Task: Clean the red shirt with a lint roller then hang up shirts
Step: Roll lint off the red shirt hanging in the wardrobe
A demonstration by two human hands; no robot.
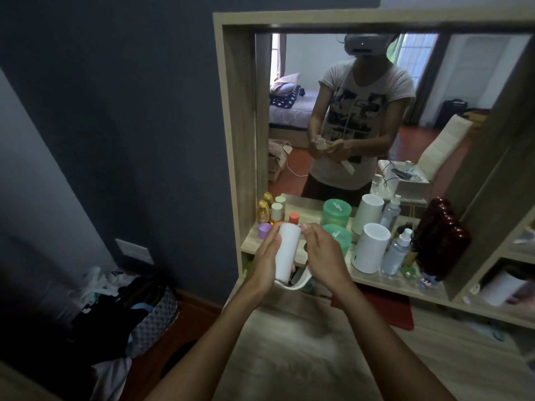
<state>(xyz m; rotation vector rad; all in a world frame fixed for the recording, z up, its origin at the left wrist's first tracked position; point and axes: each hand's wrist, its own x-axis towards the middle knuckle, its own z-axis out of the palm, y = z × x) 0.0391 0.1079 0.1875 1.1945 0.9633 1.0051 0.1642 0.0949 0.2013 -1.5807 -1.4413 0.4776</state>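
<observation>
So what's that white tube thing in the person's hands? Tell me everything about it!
It is the lint roller, a plain white cylinder that looks like smooth plastic or paper, held roughly upright and tilted a little, in front of the shelf under the mirror. A curved white handle loops out from its bottom end. The left hand wraps its left side, and the fingertips of the right hand pinch its top edge. No lint or dirt shows on it.

Bare forearms; mirror shows grey printed T-shirt (365,111).
</observation>
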